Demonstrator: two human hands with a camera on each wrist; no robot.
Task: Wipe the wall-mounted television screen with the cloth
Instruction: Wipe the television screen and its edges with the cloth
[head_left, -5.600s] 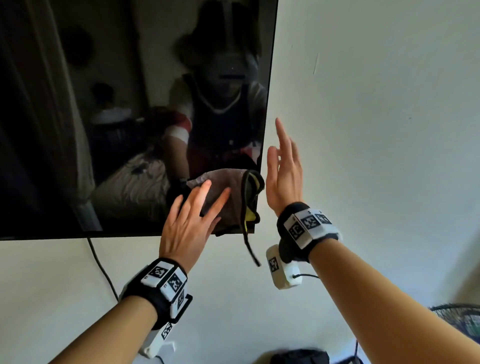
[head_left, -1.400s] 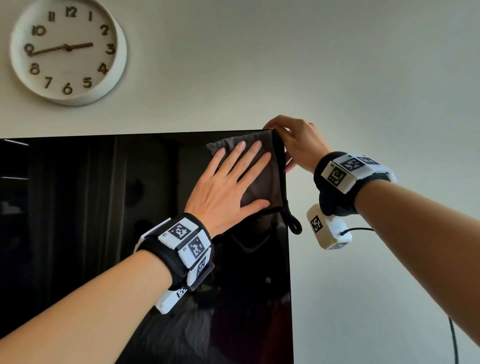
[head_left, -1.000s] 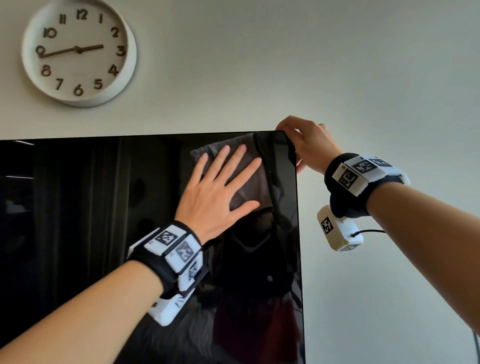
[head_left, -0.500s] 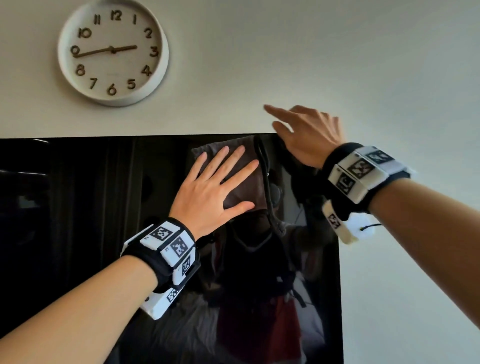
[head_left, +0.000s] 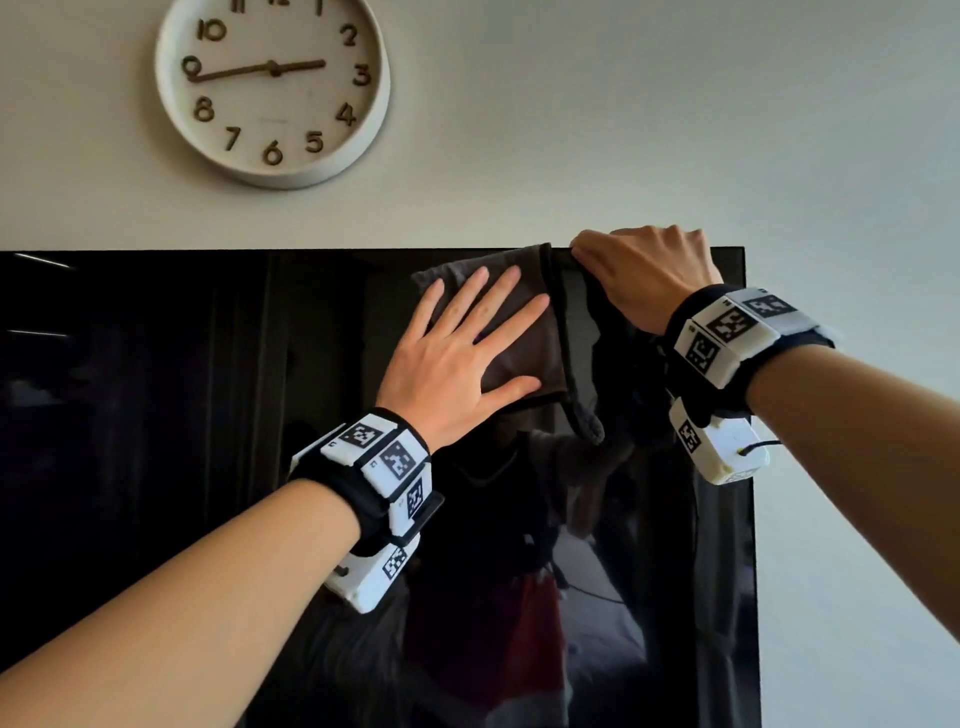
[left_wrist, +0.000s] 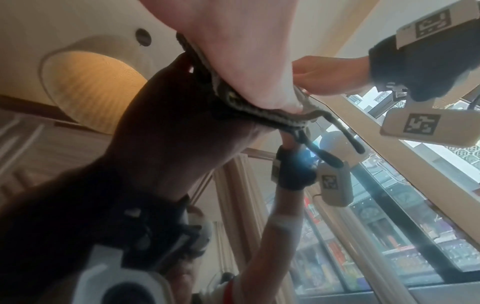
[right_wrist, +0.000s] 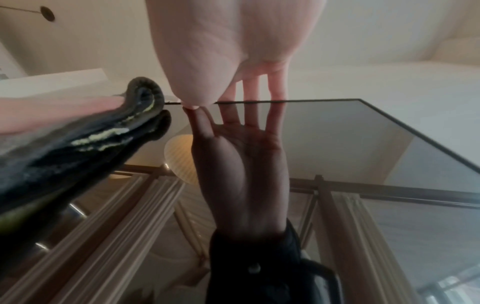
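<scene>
The black wall-mounted television (head_left: 156, 415) fills the lower head view. A brown-grey cloth (head_left: 514, 353) with dark trim lies flat on the screen just under its top edge. My left hand (head_left: 457, 353) presses it there with straight, spread fingers. My right hand (head_left: 644, 275) grips the television's top edge just right of the cloth, fingers curled over the top. In the right wrist view the thumb tip (right_wrist: 192, 102) touches the glass (right_wrist: 363, 144) beside the folded cloth (right_wrist: 78, 144). The left wrist view shows the cloth (left_wrist: 249, 109) squeezed under my palm (left_wrist: 246, 51).
A round white clock (head_left: 272, 88) hangs on the pale wall above the television's left part. The cloth's dark loop (head_left: 587, 431) dangles over the screen. The television's right edge (head_left: 748, 467) meets bare wall. The glass reflects a person and a room.
My left hand slid the cloth left, away from the top right corner. My right hand let go of that corner, lifted, and now grips the top edge further left, beside the cloth.
</scene>
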